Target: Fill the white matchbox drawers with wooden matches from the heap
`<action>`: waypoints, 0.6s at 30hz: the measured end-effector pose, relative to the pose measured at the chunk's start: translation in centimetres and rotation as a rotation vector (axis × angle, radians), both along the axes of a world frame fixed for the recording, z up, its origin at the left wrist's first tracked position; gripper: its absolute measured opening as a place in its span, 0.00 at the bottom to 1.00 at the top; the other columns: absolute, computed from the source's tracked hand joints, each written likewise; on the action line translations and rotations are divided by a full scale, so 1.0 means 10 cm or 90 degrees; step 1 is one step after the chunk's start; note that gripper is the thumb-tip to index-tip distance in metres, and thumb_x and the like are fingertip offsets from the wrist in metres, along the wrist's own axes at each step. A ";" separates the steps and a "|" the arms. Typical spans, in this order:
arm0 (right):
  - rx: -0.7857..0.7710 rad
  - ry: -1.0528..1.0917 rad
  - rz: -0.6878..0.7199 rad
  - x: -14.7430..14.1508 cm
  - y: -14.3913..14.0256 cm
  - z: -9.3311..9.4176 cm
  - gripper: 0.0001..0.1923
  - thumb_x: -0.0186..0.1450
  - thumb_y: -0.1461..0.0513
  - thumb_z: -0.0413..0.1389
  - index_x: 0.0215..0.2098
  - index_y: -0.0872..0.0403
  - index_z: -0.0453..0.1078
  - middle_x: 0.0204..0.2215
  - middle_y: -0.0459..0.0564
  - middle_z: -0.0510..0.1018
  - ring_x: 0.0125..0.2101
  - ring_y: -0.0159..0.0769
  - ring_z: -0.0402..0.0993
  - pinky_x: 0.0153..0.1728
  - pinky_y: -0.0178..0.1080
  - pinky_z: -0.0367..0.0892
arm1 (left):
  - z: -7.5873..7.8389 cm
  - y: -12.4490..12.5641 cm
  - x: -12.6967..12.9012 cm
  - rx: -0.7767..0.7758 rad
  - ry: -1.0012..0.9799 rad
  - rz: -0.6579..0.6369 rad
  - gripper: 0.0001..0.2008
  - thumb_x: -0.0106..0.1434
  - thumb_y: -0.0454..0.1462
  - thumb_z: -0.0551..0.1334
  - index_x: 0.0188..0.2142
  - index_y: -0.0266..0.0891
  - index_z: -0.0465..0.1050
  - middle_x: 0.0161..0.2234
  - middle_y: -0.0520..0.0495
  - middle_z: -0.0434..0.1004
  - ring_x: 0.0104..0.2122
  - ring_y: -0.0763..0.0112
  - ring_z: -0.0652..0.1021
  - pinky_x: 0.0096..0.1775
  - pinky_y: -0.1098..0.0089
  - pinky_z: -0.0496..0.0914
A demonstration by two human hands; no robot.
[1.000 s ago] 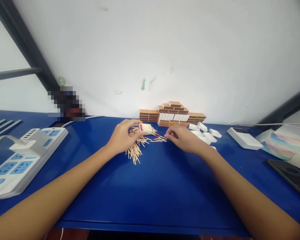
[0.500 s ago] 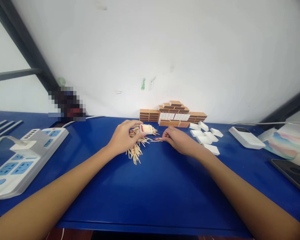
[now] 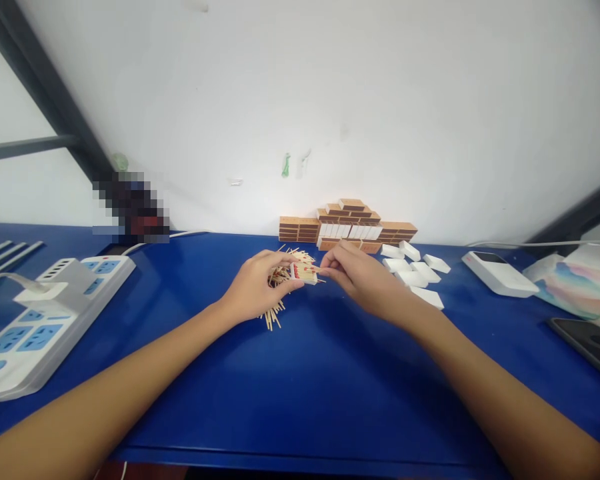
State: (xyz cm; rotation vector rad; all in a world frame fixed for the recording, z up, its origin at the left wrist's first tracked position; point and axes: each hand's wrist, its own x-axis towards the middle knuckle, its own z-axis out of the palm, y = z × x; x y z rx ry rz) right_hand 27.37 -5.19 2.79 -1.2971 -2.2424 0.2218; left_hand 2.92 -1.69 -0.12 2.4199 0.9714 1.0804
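Observation:
Between the thumb and fingers of my left hand (image 3: 255, 283) is a small white matchbox tray (image 3: 305, 281), held tilted and holding red-headed matches. My right hand (image 3: 353, 275) pinches matches (image 3: 316, 269) at the tray's right end, their heads over the matches inside. How many it pinches I cannot tell. A loose pile of matches (image 3: 274, 316) lies on the table under and behind my left hand, which hides part of it. To the right of my right hand lie several white matchbox trays (image 3: 424, 272).
Stacked matchboxes (image 3: 300, 230) stand against the wall at the back of the blue table (image 3: 280, 400). A white power strip (image 3: 45, 327) with a plugged-in charger lies left. On the right are a white device (image 3: 500, 273), a pastel packet (image 3: 570, 287) and a dark phone (image 3: 585, 343).
My right hand has lifted matches from the table to the tray's right end. My left hand has brought the tray slightly right and nearer to me.

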 end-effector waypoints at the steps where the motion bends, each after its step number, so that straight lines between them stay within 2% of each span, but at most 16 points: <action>1: 0.002 0.001 0.009 -0.02 -0.02 0.00 0.05 0.73 0.60 0.51 0.38 0.51 0.66 0.40 0.53 0.74 0.37 0.41 0.71 0.38 0.42 0.67 | 0.01 -0.02 0.01 -0.004 -0.006 -0.008 0.18 0.63 0.43 0.72 0.51 0.45 0.77 0.49 0.45 0.83 0.49 0.58 0.82 0.53 0.54 0.76; 7: 0.024 0.025 0.019 -0.13 -0.08 -0.06 0.05 0.74 0.60 0.50 0.42 0.52 0.66 0.40 0.52 0.72 0.37 0.39 0.71 0.39 0.42 0.67 | 0.04 -0.09 0.05 -0.067 -0.063 -0.036 0.18 0.63 0.45 0.72 0.51 0.46 0.77 0.50 0.47 0.84 0.50 0.58 0.83 0.54 0.55 0.77; 13: 0.043 0.005 0.019 -0.06 -0.08 -0.02 0.05 0.75 0.59 0.52 0.44 0.51 0.68 0.43 0.54 0.74 0.41 0.41 0.72 0.42 0.42 0.67 | 0.01 -0.05 0.04 -0.079 -0.075 -0.028 0.18 0.63 0.45 0.72 0.51 0.46 0.77 0.50 0.46 0.84 0.50 0.57 0.83 0.54 0.54 0.77; 18: 0.005 -0.001 0.017 -0.02 -0.08 0.02 0.04 0.73 0.60 0.54 0.42 0.51 0.69 0.38 0.51 0.78 0.36 0.39 0.73 0.37 0.39 0.65 | 0.00 -0.04 0.04 -0.082 -0.077 -0.023 0.19 0.63 0.46 0.72 0.51 0.46 0.77 0.51 0.45 0.83 0.51 0.56 0.82 0.55 0.53 0.77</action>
